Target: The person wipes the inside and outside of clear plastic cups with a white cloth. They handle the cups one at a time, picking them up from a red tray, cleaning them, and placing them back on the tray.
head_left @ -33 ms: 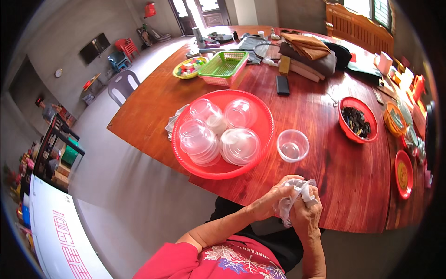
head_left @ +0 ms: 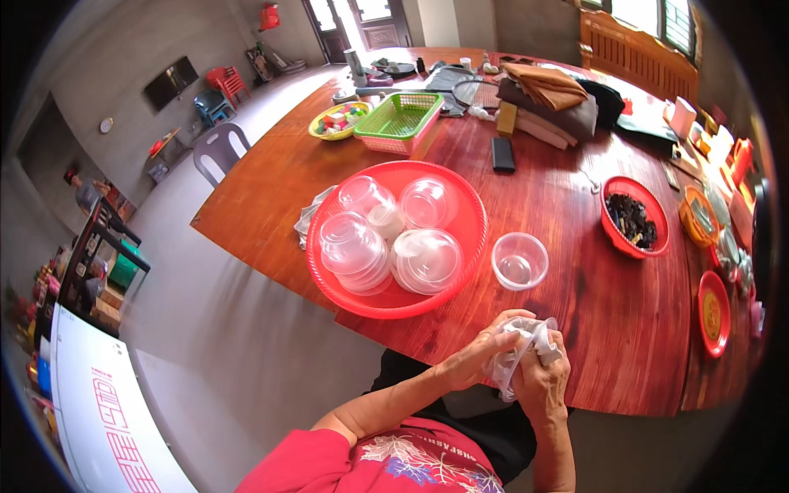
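Note:
Close to my body at the table's front edge, my left hand (head_left: 475,359) grips a clear plastic bowl (head_left: 507,376). A pale grey-white cloth (head_left: 546,349) is bunched at the bowl's rim, and my right hand (head_left: 543,384) is closed round it, against the bowl. Fingers and cloth hide part of the bowl. Just beyond my hands, a single clear plastic bowl (head_left: 519,261) stands alone on the wood. To its left is a wide red plastic basket (head_left: 472,261) with several stacks of clear bowls (head_left: 426,256) turned upside down.
On the wooden table (head_left: 608,345) are a red bowl of dark pieces (head_left: 631,220), a red plate (head_left: 713,314), a green and pink basket (head_left: 400,117), a yellow bowl of coloured blocks (head_left: 339,121), a dark phone-like slab (head_left: 503,154) and folded cloths (head_left: 549,99). A grey chair (head_left: 220,154) stands at the left.

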Action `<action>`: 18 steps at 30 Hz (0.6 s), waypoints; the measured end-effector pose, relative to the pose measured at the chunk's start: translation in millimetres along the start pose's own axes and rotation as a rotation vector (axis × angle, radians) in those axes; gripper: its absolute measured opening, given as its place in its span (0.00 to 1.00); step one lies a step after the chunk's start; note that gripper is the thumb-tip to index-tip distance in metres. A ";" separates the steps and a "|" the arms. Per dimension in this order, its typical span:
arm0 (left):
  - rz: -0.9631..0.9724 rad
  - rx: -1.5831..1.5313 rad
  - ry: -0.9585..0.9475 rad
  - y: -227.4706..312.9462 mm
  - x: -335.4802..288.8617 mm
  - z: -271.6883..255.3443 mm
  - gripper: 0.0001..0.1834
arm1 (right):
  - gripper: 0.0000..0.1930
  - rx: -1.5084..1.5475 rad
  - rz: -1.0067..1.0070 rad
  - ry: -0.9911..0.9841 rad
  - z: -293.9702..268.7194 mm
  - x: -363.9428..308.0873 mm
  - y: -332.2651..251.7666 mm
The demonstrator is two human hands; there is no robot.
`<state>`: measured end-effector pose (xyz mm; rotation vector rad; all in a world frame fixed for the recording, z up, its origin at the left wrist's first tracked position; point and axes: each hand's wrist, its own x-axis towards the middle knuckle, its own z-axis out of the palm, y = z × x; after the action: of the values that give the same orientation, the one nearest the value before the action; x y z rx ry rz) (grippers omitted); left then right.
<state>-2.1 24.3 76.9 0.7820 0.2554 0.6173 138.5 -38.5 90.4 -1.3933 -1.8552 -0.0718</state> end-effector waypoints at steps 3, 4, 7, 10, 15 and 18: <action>0.076 0.147 0.040 9.0 -3.3 -5.2 0.37 | 0.16 -0.047 -0.029 -0.243 -8.2 6.8 -4.2; 0.090 0.192 0.058 11.8 -5.2 -6.1 0.37 | 0.17 -0.009 -0.041 -0.292 -10.2 7.6 -6.0; 0.120 0.325 0.107 23.3 -13.1 -4.8 0.38 | 0.17 0.159 -0.037 -0.327 -18.3 11.1 -7.8; 0.174 0.458 0.126 41.9 -21.8 -1.0 0.39 | 0.15 0.357 -0.002 -0.282 -21.5 12.3 -10.6; 0.438 0.478 0.281 93.1 -27.7 -4.6 0.43 | 0.13 0.497 0.063 -0.313 -25.4 5.6 -5.3; 0.699 0.910 0.448 141.4 -22.0 -36.2 0.44 | 0.13 0.498 0.289 -0.311 -14.3 -11.3 17.3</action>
<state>-95.1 109.1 154.0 1.6352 0.7139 1.3799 161.6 -47.4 86.3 -1.3431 -1.7263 0.7406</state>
